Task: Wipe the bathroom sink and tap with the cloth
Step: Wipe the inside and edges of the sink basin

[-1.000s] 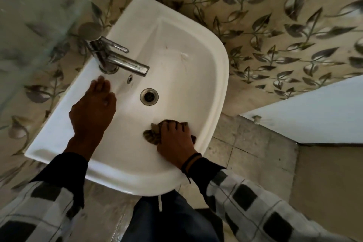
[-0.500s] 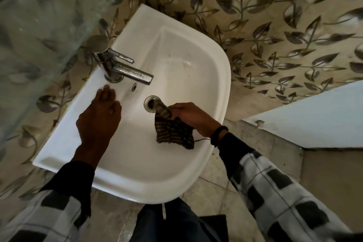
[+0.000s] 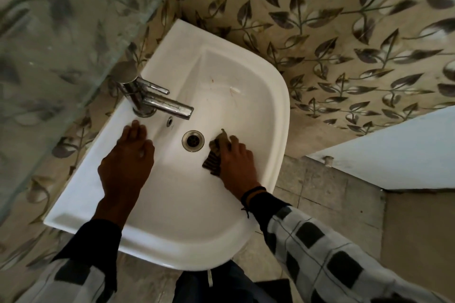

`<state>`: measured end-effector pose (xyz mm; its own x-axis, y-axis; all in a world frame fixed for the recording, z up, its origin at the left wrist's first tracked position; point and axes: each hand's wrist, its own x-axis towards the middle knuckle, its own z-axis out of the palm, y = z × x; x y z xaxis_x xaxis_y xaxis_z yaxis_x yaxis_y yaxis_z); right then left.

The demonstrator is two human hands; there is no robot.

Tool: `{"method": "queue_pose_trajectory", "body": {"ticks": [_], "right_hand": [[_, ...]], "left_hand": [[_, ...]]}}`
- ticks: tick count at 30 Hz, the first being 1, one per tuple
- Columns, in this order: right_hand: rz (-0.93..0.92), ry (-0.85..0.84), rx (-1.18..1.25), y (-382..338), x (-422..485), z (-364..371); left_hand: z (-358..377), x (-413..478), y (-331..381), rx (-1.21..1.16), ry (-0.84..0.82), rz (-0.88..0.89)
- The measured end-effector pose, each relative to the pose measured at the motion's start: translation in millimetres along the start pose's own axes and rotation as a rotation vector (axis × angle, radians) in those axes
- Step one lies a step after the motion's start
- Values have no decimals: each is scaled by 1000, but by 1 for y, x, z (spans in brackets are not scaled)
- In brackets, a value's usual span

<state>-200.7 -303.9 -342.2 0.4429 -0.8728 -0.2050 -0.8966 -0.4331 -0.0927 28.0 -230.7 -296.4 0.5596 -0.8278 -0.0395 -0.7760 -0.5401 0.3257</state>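
**Cloth pressed into the basin beside the drain**

The right hand [image 3: 235, 162] lies palm down inside the white sink [image 3: 268, 96], fingers spread flat over a dark striped cloth [image 3: 213, 158] and pressing it against the basin wall just to the right of the drain [image 3: 193, 140]. Part of the cloth shows from under the fingers on the drain side, crumpled at its upper end. A dark band circles that wrist. The left hand [image 3: 128, 162] rests open and flat on the sink's ledge, fingertips near the base of the chrome tap [image 3: 152, 98], holding nothing; whether they touch the tap's base is hard to tell, as the fingertips are slightly blurred. The tap's spout reaches out over the basin toward the drain. A few small marks sit on the far basin wall. Both sleeves are checked, with dark cuffs.
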Motion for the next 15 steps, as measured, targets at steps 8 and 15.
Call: {"method": "queue_pose_trajectory", "body": {"ticks": [8,15], "right_hand": [[-51,136,42,8,22,-20],[-458,305,93,-7,-31,-18]], "left_hand": [[2,-2,-1,-50,31,3],[2,-1,-1,-35,-15,-9]]}}
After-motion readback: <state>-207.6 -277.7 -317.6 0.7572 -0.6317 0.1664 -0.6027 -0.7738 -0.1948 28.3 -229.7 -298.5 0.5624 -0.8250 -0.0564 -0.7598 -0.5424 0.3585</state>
